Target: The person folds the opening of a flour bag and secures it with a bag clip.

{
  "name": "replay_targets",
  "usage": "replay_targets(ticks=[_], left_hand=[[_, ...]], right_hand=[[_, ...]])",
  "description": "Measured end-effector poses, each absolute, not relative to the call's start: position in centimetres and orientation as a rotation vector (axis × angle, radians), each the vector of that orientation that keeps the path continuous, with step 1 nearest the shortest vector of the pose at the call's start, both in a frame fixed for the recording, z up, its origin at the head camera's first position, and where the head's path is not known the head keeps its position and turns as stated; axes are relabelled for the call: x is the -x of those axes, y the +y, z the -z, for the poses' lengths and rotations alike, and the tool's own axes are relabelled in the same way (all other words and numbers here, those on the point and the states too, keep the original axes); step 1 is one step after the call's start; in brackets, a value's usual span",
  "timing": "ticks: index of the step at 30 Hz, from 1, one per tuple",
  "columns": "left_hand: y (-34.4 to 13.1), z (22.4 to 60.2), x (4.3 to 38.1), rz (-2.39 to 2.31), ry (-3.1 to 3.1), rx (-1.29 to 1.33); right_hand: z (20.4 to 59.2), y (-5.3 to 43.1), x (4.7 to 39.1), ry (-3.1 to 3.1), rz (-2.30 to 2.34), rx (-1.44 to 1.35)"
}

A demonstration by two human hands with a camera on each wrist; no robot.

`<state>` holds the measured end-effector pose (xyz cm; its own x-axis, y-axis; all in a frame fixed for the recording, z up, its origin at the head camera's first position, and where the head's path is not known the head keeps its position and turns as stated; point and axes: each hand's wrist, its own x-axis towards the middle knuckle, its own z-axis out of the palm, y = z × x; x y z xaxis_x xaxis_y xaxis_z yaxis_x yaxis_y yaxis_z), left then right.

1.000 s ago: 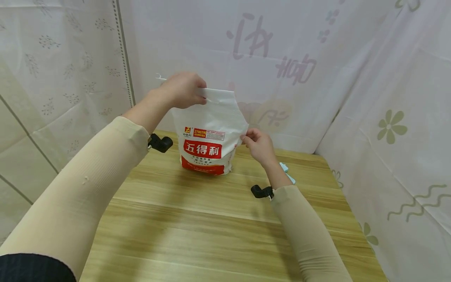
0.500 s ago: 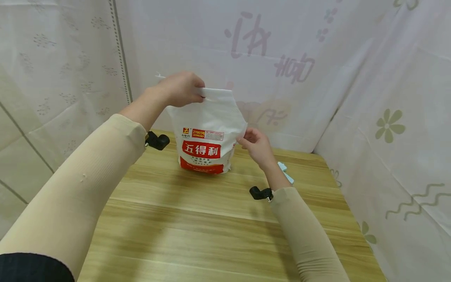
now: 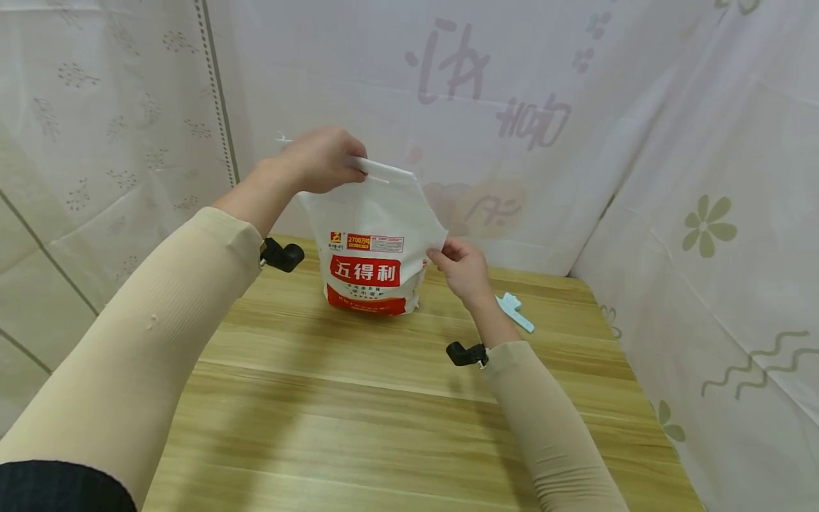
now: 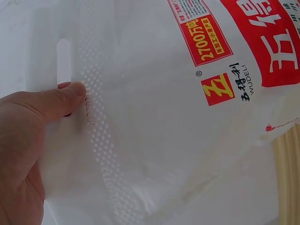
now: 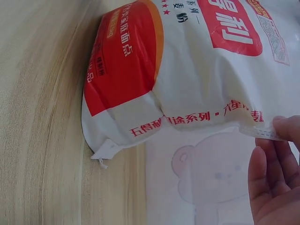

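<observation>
The fingers of the left hand [image 3: 326, 160] clamp a white bag [image 3: 377, 210] at its top edge, those of the right hand [image 3: 466, 272] pinch its side, and it stands on the table [image 3: 358, 419] near a light-blue object [image 3: 513, 311].

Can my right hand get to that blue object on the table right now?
Probably yes, once the right hand lets go of the bag it pinches: the blue object lies close by on the table, with nothing visible between.
</observation>
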<state>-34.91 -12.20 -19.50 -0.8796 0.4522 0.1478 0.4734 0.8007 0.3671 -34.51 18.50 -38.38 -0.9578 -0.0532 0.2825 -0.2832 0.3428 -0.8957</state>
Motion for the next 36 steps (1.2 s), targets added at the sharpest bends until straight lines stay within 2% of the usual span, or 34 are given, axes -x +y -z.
replay_targets(ticks=[15, 25, 36], left_hand=[[-13.5, 19.3, 35.3, 0.872, -2.895, 0.86], [-14.1, 19.1, 35.1, 1.002, -2.908, 0.794], [-13.4, 19.7, 35.4, 0.822, -2.903, 0.763]], right_hand=[[38.7, 19.1, 34.0, -2.38, -1.793, -0.33], [38.5, 19.6, 33.7, -2.317, -1.918, -0.345], [38.3, 19.9, 33.5, -2.339, -1.947, -0.394]])
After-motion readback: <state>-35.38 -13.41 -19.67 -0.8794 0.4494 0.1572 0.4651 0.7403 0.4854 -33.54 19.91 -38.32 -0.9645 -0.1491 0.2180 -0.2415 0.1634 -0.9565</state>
